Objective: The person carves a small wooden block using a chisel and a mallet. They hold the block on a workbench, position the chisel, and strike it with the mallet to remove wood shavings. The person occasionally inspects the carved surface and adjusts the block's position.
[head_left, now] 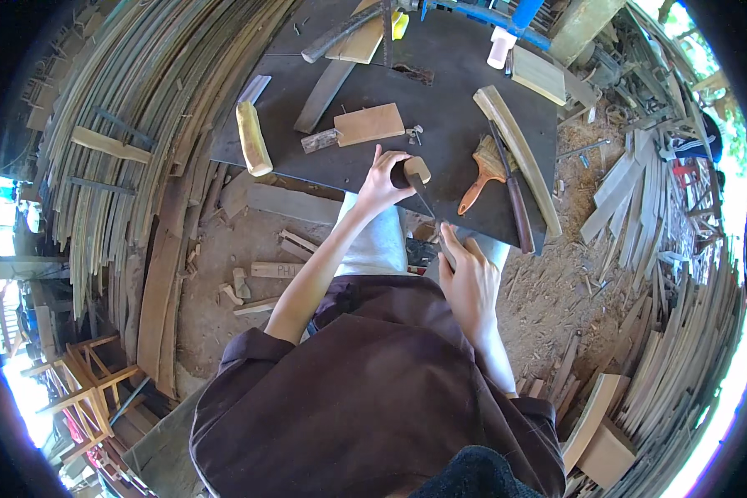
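Observation:
At the table's near edge, my left hand (388, 180) grips a small wooden block (419, 169) with a pale, rounded end and a darker side. My right hand (471, 278) is closed round the near end of a long, thin, dark file (425, 199). The file's far end lies against the block beside my left fingers. Beyond the left hand, a flat rectangular piece of wood (369, 124) rests on the dark table (448, 100), and a short rough offcut (319, 141) touches its left end.
To the right lie a wooden-handled brush (483, 173), a dark narrow tool (515, 191) and a long curved wooden strip (519, 158). A yellowish block (253, 139) sits at the table's left edge. Stacked planks (133, 149) line the left side; wood scraps and shavings cover the floor.

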